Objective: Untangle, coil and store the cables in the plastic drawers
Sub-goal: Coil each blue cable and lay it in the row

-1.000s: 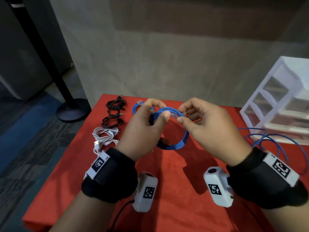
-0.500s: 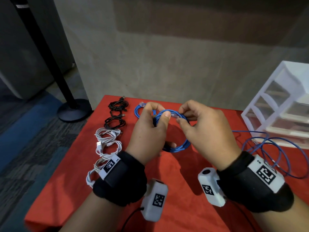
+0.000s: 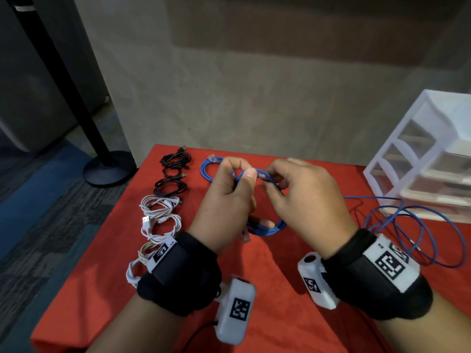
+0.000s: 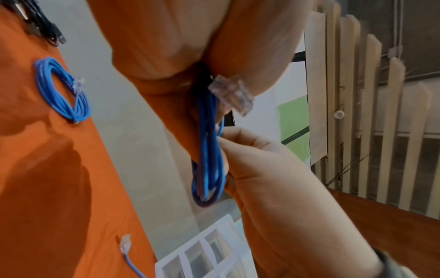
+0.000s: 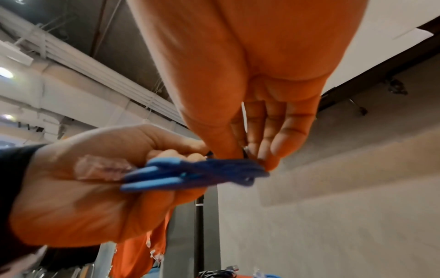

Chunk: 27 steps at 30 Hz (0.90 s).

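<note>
**A:** From my end, the left hand (image 3: 226,200) is curled round the blue ethernet coil (image 3: 267,229), holding it above the middle of the counter (image 3: 267,263), which is under a red cloth. The right hand (image 3: 303,200) pinches the cable's end at the top of the loop, beside its clear plug (image 3: 263,175).

**B:** And the other plug?

**A:** In the left wrist view a second clear connector (image 4: 231,92) sticks out by the left palm. The two hands are almost touching.

**B:** How much room do I have around them?

**A:** Bare cloth toward the near edge. Along the left edge runs a row of coils: black USB cables (image 3: 174,171) by the far left corner, white USB cables (image 3: 160,217) nearer. A finished blue coil (image 3: 210,169) lies near the far edge, just beyond the left hand.

**B:** The right side?

**A:** A loose blue cable (image 3: 413,233) sprawls there, reaching the plastic drawer unit (image 3: 397,159) at the far right corner. I can't tell how far its drawers are pulled out.
</note>
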Tool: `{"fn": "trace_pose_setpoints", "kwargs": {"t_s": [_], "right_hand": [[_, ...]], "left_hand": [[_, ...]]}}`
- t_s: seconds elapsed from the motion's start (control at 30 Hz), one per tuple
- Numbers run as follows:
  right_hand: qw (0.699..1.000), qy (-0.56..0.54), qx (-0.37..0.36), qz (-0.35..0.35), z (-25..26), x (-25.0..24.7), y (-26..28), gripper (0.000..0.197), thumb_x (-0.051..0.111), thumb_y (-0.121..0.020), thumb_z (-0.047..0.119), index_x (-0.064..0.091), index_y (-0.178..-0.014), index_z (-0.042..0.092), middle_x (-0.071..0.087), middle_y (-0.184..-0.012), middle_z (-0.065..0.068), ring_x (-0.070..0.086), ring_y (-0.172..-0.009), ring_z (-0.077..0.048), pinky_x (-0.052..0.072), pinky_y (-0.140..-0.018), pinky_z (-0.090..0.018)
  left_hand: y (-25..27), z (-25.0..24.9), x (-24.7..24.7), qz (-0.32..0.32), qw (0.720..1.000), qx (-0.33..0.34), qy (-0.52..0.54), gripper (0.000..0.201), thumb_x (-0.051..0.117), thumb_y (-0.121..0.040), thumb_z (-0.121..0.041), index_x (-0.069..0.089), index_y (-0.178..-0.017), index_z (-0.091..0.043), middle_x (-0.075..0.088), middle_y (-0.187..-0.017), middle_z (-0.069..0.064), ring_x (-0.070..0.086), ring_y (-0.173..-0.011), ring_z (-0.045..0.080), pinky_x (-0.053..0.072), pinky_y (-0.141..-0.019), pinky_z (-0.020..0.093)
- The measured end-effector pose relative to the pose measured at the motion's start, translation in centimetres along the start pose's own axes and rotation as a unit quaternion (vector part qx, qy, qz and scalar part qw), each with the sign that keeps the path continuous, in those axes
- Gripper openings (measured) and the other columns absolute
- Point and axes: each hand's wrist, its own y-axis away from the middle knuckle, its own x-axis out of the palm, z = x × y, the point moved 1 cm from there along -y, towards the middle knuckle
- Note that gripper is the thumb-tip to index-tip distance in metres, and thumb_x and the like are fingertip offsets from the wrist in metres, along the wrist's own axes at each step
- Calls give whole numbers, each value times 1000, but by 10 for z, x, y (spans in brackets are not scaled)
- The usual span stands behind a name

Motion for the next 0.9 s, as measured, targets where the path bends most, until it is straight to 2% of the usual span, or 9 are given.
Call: {"fn": "trace_pose_setpoints", "kwargs": {"t_s": [0.07,0.17,0.23,0.33,0.47,0.6,0.67,0.77,0.9], "right_hand": [[1000,10,-4,4,-2,-1,0,8,65,-84,27,66,-91,22,67,-77,4,68,-77,-24,52,-64,-41],[994,-96,60,-1,-9,3,1,14,69,-85,24,66,-98,27,70,-75,7,68,-72,-14,54,-68,-35],[969,-216,124,10,-12,7,1,26,77,-85,17,66,-106,28,69,-75,5,65,-70,-9,53,-71,-27],[930,-330,158,42,-12,9,0,36,82,-84,14,65,-116,22,69,-86,-4,63,-75,-17,53,-77,-25],[872,-432,198,115,-11,11,-3,27,71,-93,8,64,-118,13,62,-72,-2,53,-66,-22,47,-60,-31],[862,-444,206,133,-11,13,-14,27,70,-92,3,63,-118,8,62,-70,-1,54,-66,-28,47,-55,-32],[853,-448,226,143,-12,18,-22,24,69,-93,2,62,-117,4,62,-71,-7,53,-67,-31,46,-54,-34],[844,-442,249,172,-13,33,-36,16,67,-94,1,63,-110,4,63,-79,-17,54,-64,-30,48,-48,-30],[837,-428,263,215,-13,65,-56,7,65,-95,-1,62,-100,4,63,-76,-15,55,-63,-27,49,-42,-24]], "left_hand": [[-2,1,-1,-4,1000,-4,-8,8,45,-108,-18,46,-100,-18,35,-59,-1,32,-47,5,60,-52,45],[-5,3,-4,14,999,7,-34,7,46,-108,-20,46,-101,-17,33,-57,-5,32,-44,4,60,-52,49],[-6,2,-7,15,999,7,-40,9,46,-107,-24,47,-100,-19,34,-60,-3,33,-45,5,60,-53,51],[-9,-1,-13,-11,1000,-14,0,14,43,-108,-27,48,-98,-20,37,-60,-5,32,-46,4,59,-54,48],[-14,-3,-25,-51,997,-45,31,10,47,-107,-27,53,-103,-20,34,-56,-8,28,-47,8,56,-49,38],[-19,-1,-35,-60,994,-79,41,16,50,-106,-25,58,-95,-17,48,-68,2,46,-53,14,60,-60,52],[-23,2,-44,-66,994,-89,20,20,50,-106,-22,60,-90,-17,58,-75,4,60,-57,16,60,-59,48],[-31,7,-69,-68,992,-66,-80,12,50,-105,-11,61,-101,-13,69,-85,7,71,-70,16,54,-49,32],[-41,21,-102,-97,972,-38,-208,26,52,-98,-1,69,-92,-20,70,-86,18,67,-73,26,61,-57,40]]}}
